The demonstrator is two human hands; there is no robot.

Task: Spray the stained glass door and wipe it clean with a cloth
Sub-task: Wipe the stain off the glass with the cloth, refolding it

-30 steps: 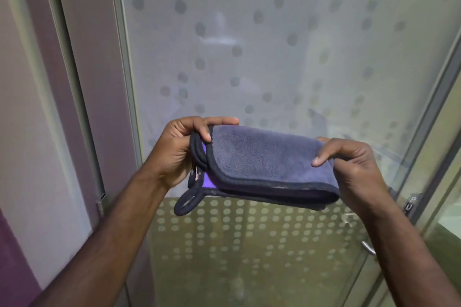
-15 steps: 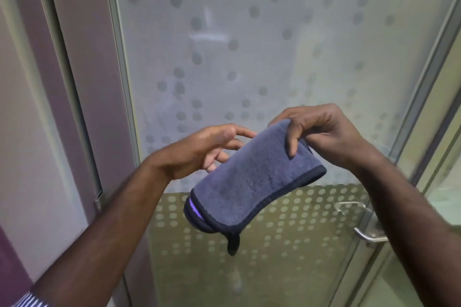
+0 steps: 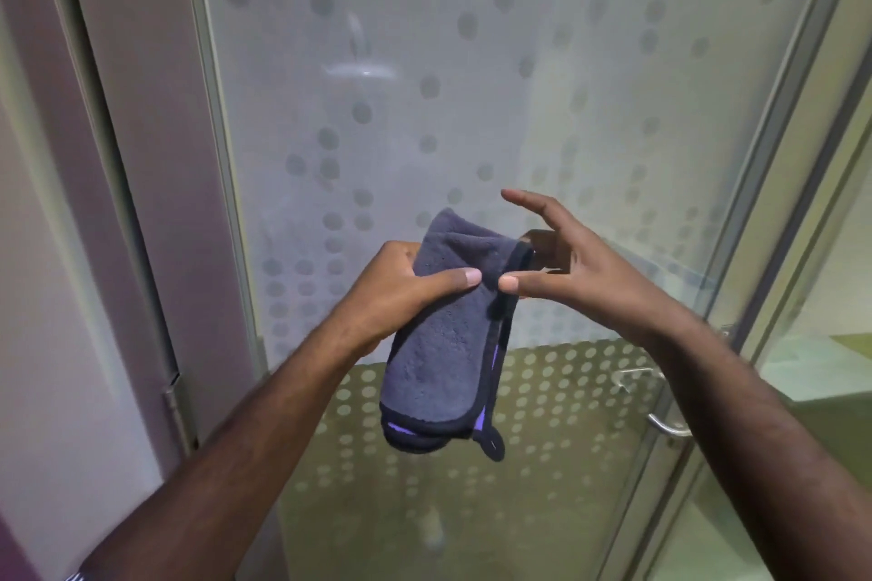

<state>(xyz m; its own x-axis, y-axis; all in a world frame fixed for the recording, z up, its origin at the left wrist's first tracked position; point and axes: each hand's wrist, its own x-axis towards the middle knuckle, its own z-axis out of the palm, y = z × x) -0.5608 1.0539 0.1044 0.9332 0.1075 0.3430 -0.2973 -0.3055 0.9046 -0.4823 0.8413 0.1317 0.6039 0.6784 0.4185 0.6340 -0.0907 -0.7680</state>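
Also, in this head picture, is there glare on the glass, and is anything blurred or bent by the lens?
In the head view, the frosted dotted glass door carries a soft pale streak of reflected light near its top right; the door's metal frame leans and bows from the wide lens; the folded grey microfibre cloth and both hands look fairly sharp, while the forearms nearest the camera soften.

Glass door fills centre, behind both hands. Folded cloth hangs upright before door, between hands. Left hand on cloth's left side, thumb across its front, fingers behind. Right hand just right of cloth, thumb tip at cloth's right edge, fingers spread above and behind upper corner. Cloth's hanging loop at lower right corner. Door frame left of glass; wall panel further left. Door handle lower right, below right forearm.
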